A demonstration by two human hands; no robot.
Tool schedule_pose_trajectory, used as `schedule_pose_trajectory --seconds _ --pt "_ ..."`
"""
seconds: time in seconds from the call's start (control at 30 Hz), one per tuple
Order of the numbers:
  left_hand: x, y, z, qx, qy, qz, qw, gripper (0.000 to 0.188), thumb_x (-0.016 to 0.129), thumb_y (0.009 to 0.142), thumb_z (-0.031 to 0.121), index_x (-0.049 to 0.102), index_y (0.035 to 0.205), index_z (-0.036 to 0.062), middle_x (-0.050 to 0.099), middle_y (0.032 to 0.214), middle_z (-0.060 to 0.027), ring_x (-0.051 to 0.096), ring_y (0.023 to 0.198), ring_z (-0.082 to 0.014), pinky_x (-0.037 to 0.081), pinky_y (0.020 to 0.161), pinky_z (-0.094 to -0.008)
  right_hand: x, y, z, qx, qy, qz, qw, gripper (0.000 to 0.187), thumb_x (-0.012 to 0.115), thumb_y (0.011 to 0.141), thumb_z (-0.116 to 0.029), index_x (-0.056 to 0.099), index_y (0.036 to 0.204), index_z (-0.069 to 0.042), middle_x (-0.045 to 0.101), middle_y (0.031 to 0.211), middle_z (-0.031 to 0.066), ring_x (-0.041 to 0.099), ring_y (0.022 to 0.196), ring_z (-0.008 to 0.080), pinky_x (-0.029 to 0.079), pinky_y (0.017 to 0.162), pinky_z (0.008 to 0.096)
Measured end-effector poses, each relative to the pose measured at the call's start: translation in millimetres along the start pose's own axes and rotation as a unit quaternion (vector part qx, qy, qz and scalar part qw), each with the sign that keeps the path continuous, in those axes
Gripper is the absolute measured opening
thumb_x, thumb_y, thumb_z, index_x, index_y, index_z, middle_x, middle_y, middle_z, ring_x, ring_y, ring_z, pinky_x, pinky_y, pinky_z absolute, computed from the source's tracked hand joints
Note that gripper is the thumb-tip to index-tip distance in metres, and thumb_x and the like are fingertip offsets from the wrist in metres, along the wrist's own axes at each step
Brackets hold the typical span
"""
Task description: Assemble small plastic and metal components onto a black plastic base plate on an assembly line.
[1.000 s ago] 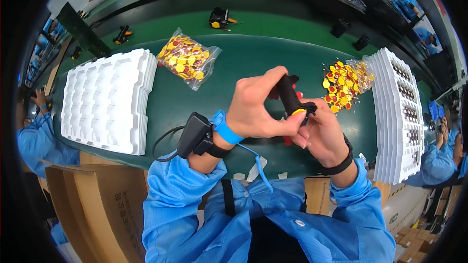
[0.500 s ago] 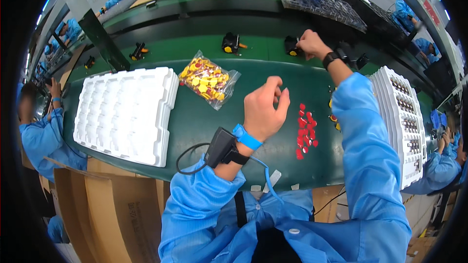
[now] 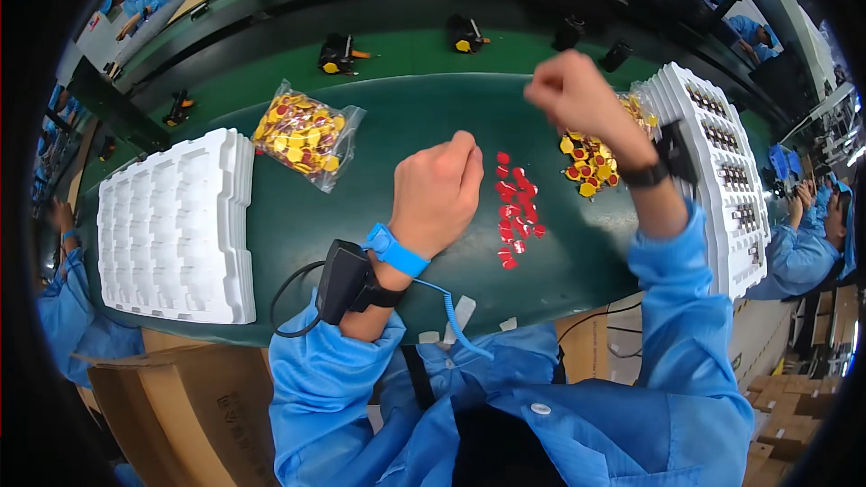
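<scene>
My left hand [image 3: 437,189] is curled into a fist just above the green table [image 3: 406,117], its knuckles facing up; nothing shows in it. A blue wrist strap with a coiled cord and a black device sit on that wrist. Just right of this hand lies a scatter of small red pieces [image 3: 514,207]. My right hand [image 3: 573,95] is raised over the table with its fingers closed, and I see nothing in it. Below it is a loose pile of yellow and red pieces [image 3: 591,162].
A clear bag of yellow and red pieces [image 3: 302,135] lies at the middle left. White moulded trays [image 3: 171,225] are stacked at the left, and trays holding dark parts [image 3: 713,153] at the right. Black and yellow devices [image 3: 338,54] [image 3: 467,34] sit on the belt behind. Other workers sit at both sides.
Both hands held a black part together a second ago. My right hand then reached out to the far belt and has come back, closed, above the pile. The left hand stays fisted.
</scene>
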State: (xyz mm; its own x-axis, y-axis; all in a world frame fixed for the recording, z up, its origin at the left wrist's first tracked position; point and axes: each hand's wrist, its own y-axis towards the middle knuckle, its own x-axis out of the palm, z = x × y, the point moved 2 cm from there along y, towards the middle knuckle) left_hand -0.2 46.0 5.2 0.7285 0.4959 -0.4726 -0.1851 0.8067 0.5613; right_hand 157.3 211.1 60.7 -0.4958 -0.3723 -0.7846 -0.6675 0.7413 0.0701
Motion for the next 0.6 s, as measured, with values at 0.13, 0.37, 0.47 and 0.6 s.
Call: schedule_pose_trajectory --seconds 0.13,0.37,0.47,0.6 --pt "11 -9 3 0.003 0.017 -0.048 0.999 0.012 0.06 0.093 0.011 0.059 0.085 0.0015 0.054 0.063 -0.0176 0.054 0.056 -0.0356 0.039 0.052 -0.0404 24 -54 1 -0.042 -0.118 0.005 0.992 0.01 0.066 0.075 -0.008 0.07 0.079 0.0 0.066 0.077 0.0222 0.066 0.078 0.0382 0.052 0.072 0.0453" --pt "12 -8 5 -0.02 0.028 -0.057 0.998 0.014 0.061 0.092 0.01 0.059 0.083 -0.0001 0.051 0.058 -0.0118 0.05 0.049 -0.0235 0.036 0.049 -0.035 -16 -73 47 -0.005 -0.189 0.04 0.981 0.015 0.071 0.075 -0.01 0.072 0.088 -0.001 0.064 0.069 0.0147 0.065 0.068 0.0284 0.05 0.064 0.0376" --pt "17 -9 5 -0.021 0.035 -0.081 0.996 0.013 0.063 0.091 0.009 0.06 0.083 -0.0002 0.053 0.058 -0.0104 0.05 0.048 -0.0205 0.036 0.048 -0.0327 -2 -74 57 -0.005 -0.184 0.009 0.983 0.017 0.074 0.075 -0.014 0.072 0.087 -0.002 0.066 0.074 0.0163 0.066 0.075 0.0298 0.052 0.068 0.0384" --pt "18 -10 4 -0.026 0.029 -0.089 0.995 0.012 0.063 0.091 0.008 0.06 0.083 -0.0005 0.054 0.058 -0.0092 0.05 0.048 -0.0165 0.036 0.047 -0.0305 17 -64 55 0.013 -0.239 0.057 0.969 0.014 0.072 0.075 -0.011 0.067 0.08 0.002 0.068 0.081 0.0191 0.066 0.078 0.0375 0.053 0.069 0.0448"
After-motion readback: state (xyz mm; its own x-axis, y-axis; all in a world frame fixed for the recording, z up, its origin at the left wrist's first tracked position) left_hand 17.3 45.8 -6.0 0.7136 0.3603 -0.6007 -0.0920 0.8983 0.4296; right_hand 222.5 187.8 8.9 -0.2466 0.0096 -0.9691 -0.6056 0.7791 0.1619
